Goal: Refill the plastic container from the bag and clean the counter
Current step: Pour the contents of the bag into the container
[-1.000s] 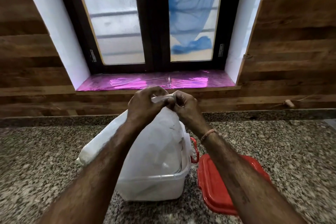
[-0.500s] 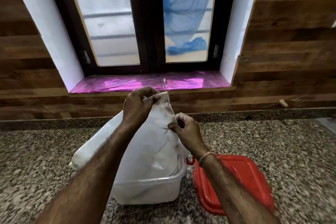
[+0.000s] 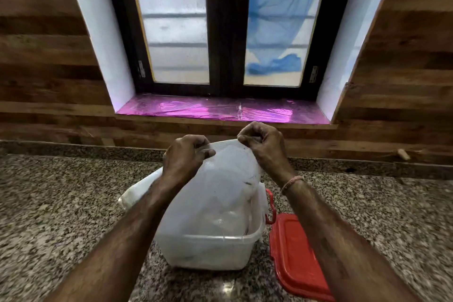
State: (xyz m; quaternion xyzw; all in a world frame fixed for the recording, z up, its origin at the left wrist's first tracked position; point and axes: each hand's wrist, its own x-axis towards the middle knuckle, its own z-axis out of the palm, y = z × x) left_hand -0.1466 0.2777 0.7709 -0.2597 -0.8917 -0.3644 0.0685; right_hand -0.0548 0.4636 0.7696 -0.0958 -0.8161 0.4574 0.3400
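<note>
A white plastic bag (image 3: 220,193) stands upright inside a translucent plastic container (image 3: 208,250) on the granite counter (image 3: 61,203). My left hand (image 3: 183,157) pinches the bag's top edge on the left, and my right hand (image 3: 263,147) pinches the same edge on the right, holding it stretched between them. The container's red lid (image 3: 294,252) lies flat on the counter just to the container's right, and a red latch (image 3: 269,206) shows on the container's right side. What the bag holds is hidden.
A wooden wall with a window rises behind the counter, with a shiny pink-covered sill (image 3: 220,110). A small light-coloured object (image 3: 403,154) rests on the wall ledge at the far right. A raised granite strip runs along the counter's back edge.
My hands were together at the bag's bunched top; now they have spread apart, stretching the top edge wide. My right hand rose back up to the edge.
</note>
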